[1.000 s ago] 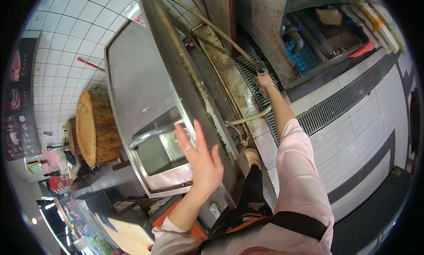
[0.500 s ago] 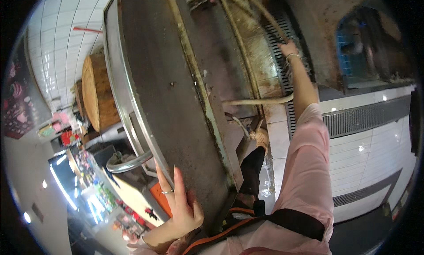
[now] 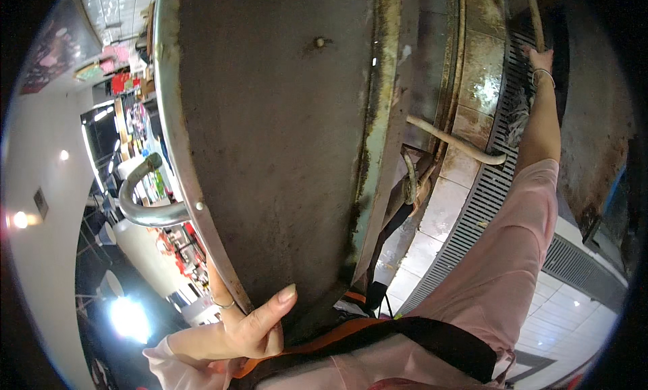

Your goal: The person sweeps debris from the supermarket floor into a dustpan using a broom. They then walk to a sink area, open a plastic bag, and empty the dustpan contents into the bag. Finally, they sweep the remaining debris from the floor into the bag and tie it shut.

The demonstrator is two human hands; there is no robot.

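Observation:
The large stained metal counter (image 3: 283, 140) fills the middle of the head view, its bright rim running down the left side. My left hand (image 3: 253, 326) holds the lower end of this rim, with the thumb on the dark panel side and fingers partly hidden behind the edge. Far off to the upper right, my right hand (image 3: 540, 58) is closed around a pale, long stick-like thing (image 3: 533, 15); I cannot tell if it is a pole or a hose. Below that hand lies a slotted floor drain grate (image 3: 476, 218). A bent metal tube (image 3: 145, 214) sticks out from the rim.
A pale pipe (image 3: 459, 141) runs from under the counter to the grate. Dirty floor tiles (image 3: 472, 113) lie beside it. A brownish metal unit (image 3: 597, 99) stands on the right. Grey rags or debris (image 3: 518, 123) lie on the grate.
The view has tilted and come closer to the counter. My left hand has changed its hold, with the thumb now across the panel. My right hand still holds the pale stick-like thing.

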